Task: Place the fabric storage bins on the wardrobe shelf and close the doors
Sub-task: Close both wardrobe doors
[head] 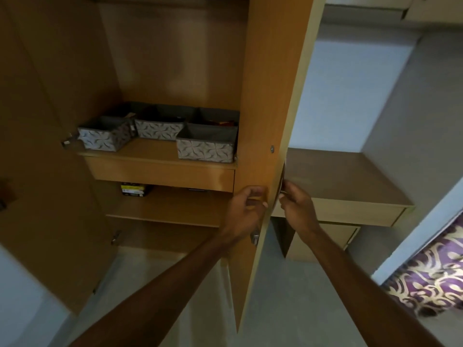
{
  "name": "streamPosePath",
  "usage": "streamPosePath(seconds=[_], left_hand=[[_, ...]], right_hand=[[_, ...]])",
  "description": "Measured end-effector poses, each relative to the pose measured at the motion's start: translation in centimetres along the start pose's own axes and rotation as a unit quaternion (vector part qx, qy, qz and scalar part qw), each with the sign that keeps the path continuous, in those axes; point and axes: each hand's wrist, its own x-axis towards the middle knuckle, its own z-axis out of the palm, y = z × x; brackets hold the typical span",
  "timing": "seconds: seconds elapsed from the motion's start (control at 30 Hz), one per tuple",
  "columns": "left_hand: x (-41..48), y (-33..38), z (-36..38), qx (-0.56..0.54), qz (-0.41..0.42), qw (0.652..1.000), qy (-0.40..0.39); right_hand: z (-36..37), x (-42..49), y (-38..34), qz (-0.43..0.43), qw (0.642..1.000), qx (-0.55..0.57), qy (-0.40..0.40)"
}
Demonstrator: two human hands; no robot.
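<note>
Three grey patterned fabric bins stand on the wardrobe shelf (150, 152): one at the left (104, 135), one in the middle further back (159, 127), one at the right front (206, 146). More grey bins sit behind them. The right wardrobe door (265, 96) stands edge-on towards me, partly open. My left hand (246, 209) grips the door's inner face at its edge. My right hand (297, 207) holds the metal handle (281, 181) on the door's outer side. The left door (37, 121) is swung wide open.
A lower shelf holds a dark box with a yellow label (135, 190). Right of the wardrobe stands a wooden desk (350, 186) with a drawer against a pale wall. A purple and gold patterned cloth (431, 271) lies at the far right. The floor is grey.
</note>
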Motion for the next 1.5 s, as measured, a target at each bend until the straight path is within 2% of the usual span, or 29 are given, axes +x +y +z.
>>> streamPosePath(seconds=[0.13, 0.37, 0.63, 0.77, 1.07, 1.23, 1.5], left_hand=[[-0.8, -0.1, -0.2, 0.005, 0.003, 1.000, -0.017], [-1.9, -1.1, -4.6, -0.009, 0.012, 1.000, 0.021], [-1.5, -3.5, -13.5, 0.004, 0.014, 0.993, 0.118], [-0.5, -5.2, -18.5, 0.013, 0.012, 0.989, 0.148], [4.3, -7.0, -28.6, 0.019, -0.018, 0.994, 0.109], [7.7, -7.8, -32.6, 0.009, -0.036, 0.997, 0.070], [13.2, -10.4, -37.1, -0.001, -0.072, 0.994, 0.086]], right_hand=[[0.3, 0.4, 0.1, -0.016, 1.000, -0.008, -0.011], [3.3, 2.0, -0.8, -0.020, 0.999, -0.013, -0.038], [12.3, 3.7, -3.4, -0.061, 0.991, 0.006, -0.120], [17.9, 5.1, -4.6, -0.079, 0.989, -0.006, -0.126], [29.0, 9.5, -7.0, -0.080, 0.991, -0.049, -0.095], [33.8, 12.0, -7.7, -0.077, 0.994, -0.061, -0.049], [38.6, 16.4, -8.8, -0.092, 0.990, -0.101, -0.043]])
